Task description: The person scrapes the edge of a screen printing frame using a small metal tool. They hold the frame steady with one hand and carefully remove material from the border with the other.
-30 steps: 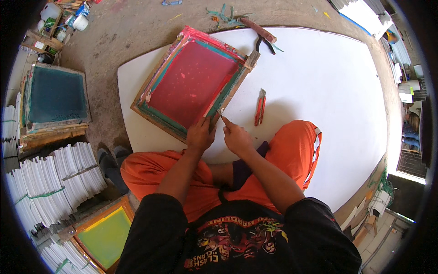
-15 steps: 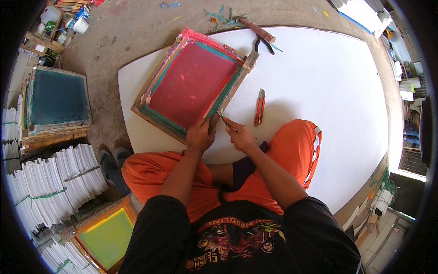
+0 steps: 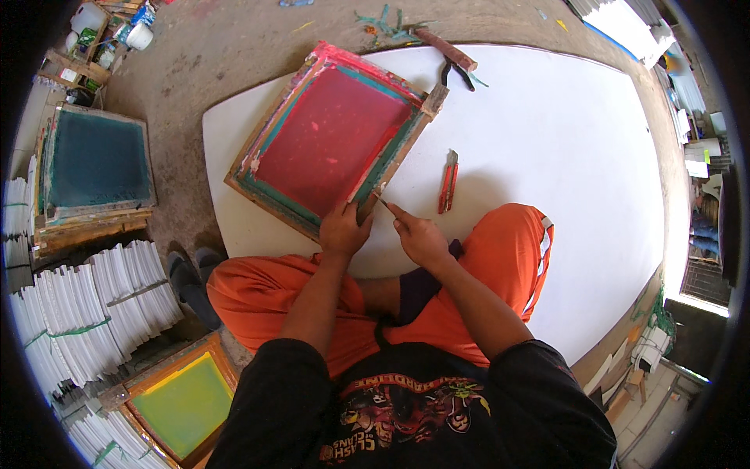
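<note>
A wooden screen printing frame (image 3: 332,141) with red mesh and green edges lies tilted on the white board before my crossed legs. My left hand (image 3: 344,229) is closed on its near right edge, steadying it. In my right hand (image 3: 422,238) is a thin metal tool (image 3: 380,200), pinched between the fingers, its tip against the frame's wooden edge. Its exact kind is too small to make out. Right of the frame lies a red utility knife (image 3: 448,183), apart from both hands. Pliers with dark handles (image 3: 459,76) and a brown wooden stick (image 3: 444,48) lie past the frame's far right corner.
The white board (image 3: 562,156) spreads under me and to the right. At left stand stacked dark green screens (image 3: 100,162), bundles of white sheets (image 3: 101,301) and a yellow-green screen (image 3: 181,405). Green scraps (image 3: 383,23) litter the floor beyond the board.
My right hand has shifted slightly right and down, with the metal tool still at the frame's edge. My left hand stays on the frame. The view has tilted a little.
</note>
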Available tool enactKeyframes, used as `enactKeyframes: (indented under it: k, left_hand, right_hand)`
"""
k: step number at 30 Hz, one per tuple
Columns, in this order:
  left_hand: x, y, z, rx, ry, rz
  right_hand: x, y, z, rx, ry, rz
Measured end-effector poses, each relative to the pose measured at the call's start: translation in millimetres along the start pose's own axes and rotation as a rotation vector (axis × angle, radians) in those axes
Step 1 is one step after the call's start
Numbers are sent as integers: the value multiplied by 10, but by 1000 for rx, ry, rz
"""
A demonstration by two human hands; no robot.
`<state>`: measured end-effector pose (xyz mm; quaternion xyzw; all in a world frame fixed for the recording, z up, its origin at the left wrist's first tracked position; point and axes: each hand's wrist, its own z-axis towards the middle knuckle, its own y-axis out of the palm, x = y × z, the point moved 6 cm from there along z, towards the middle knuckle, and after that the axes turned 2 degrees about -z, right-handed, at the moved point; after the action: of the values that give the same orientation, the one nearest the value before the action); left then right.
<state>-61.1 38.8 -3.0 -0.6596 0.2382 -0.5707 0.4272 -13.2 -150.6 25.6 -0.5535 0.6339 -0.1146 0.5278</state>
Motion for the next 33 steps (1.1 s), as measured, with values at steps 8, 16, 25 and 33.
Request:
enactKeyframes:
  k: [8,16,25,33]
  left_hand:
    - [20,-13,-6,35,48,-1]
    - [-8,45,-1,86,94,-34]
    - [-46,108,-10,46,142,-77]
    - [-64,86,-6,14,135,-66]
  right_hand:
    - [-109,-66,13,14,24,-59]
    - [-464,-237,24,-153,47,-363]
    - [-514,-145,88,-87,15,-159]
    - [-587,-198,-42,-174,69,-354]
